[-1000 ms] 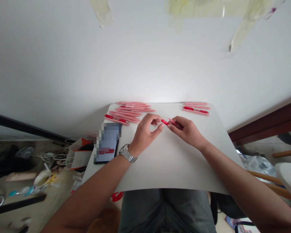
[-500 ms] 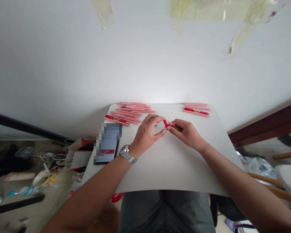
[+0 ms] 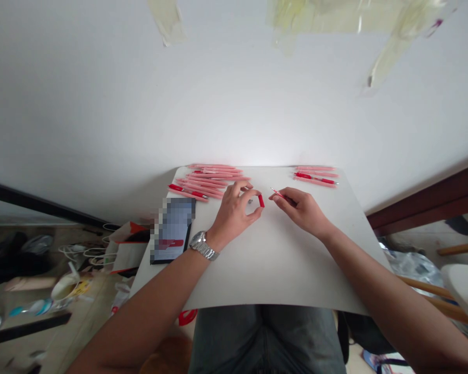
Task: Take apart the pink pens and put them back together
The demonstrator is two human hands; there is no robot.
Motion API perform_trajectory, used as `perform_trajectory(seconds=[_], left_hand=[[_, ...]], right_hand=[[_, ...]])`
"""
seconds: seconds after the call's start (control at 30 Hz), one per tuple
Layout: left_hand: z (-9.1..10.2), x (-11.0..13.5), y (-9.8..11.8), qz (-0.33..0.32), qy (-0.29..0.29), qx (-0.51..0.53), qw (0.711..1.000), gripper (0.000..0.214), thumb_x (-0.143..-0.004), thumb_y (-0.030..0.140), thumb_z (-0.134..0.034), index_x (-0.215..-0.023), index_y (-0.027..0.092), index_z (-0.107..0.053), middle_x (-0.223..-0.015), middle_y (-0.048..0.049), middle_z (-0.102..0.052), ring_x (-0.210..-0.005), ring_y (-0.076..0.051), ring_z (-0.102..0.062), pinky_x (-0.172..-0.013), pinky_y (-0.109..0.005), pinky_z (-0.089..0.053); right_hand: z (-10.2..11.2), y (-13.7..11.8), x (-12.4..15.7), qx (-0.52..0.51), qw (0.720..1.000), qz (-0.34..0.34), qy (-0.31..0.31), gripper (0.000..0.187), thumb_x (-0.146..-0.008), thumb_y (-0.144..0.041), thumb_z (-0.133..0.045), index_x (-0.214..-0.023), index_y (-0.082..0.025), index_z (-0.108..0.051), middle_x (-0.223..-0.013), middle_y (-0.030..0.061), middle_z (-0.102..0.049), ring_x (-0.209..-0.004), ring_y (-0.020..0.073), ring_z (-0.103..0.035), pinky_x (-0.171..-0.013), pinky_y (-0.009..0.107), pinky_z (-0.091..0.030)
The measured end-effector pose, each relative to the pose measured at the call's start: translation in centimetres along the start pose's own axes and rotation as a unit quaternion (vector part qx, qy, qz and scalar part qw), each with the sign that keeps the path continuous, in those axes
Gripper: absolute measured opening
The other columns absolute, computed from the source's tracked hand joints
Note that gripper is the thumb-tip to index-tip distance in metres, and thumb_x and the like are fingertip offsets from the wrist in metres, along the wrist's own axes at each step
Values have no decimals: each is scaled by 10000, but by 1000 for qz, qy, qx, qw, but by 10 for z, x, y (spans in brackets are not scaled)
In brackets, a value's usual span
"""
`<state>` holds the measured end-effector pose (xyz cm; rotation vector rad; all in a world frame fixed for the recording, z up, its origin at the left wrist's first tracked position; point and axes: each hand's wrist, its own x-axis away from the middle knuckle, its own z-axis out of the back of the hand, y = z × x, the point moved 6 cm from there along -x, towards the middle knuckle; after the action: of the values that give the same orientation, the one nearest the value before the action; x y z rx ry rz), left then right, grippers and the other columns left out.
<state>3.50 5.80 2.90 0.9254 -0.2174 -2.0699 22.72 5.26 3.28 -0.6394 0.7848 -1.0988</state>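
Pulling apart above the white table (image 3: 273, 270), the two hands now stand with a clear gap between them, where half a second ago their fingertips met on a single red pen. The left hand (image 3: 234, 213) pinches a short red sleeve (image 3: 261, 200) between thumb and forefinger. The right hand (image 3: 302, 210) pinches a thin pen shaft (image 3: 277, 194) at its fingertips, its point aimed left and far. By the look of it, the pen has come apart into two pieces, both held over the far middle of the table. Counted: one table, and one phone (image 3: 171, 228) at its left edge. Two groups of pink pens lie along the far edge. The far-left pile (image 3: 208, 179) holds about a dozen, too overlapped for an exact count, and the far-right group (image 3: 315, 175) about four. There is one wristwatch (image 3: 204, 245) on the left wrist, one sleeve and one shaft.
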Motion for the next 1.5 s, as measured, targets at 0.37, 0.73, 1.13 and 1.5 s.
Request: perform_trajectory(seconds=[0.37, 0.73, 1.13, 1.5], left_hand=[[-10, 5, -15, 34, -31, -24, 999, 281, -843, 189, -782, -1114, 243, -730, -1294, -99, -566, -1160, -292, -584, -1087, -504, -512], [-10, 5, -15, 50, -50, -37, 997, 307, -847, 192, -777, -1146, 246, -728, -1303, -99, -566, -1184, -300, -581, -1106, -504, -515], [-11, 5, -16, 40, -40, -41, 998, 404, -827, 200, -795, -1220, 234, -707, -1291, -112, -580, -1167, -311, -590, -1081, -514, -524], [14, -5, 4, 12, 50, 159, 986, 199, -1005, 256, -646, -1200, 229, -674, -1241, -91, -673, -1056, -205, -656, -930, -379, -558]], right_hand=[[1, -2, 0, 18, 1000, 5, 3, 383, -1040, -513, -563, -954, -188, -746, -707, -13, -500, -627, 135, -393, -616, 310, -335], [1, 1, 0, 18, 1000, 7, 8, 379, -1039, -504, -566, -976, -183, -758, -712, -11, -506, -632, 134, -392, -621, 310, -334], [1, 1, 0, 18, 1000, 7, 8, 379, -1039, -507, -567, -998, -185, -763, -709, -10, -498, -629, 137, -396, -615, 311, -335], [-1, -4, 2, 19, 998, 61, -18, 285, -1060, -357, -520, -1103, -194, -750, -857, 40, -627, -665, 151, -497, -644, 320, -399]])
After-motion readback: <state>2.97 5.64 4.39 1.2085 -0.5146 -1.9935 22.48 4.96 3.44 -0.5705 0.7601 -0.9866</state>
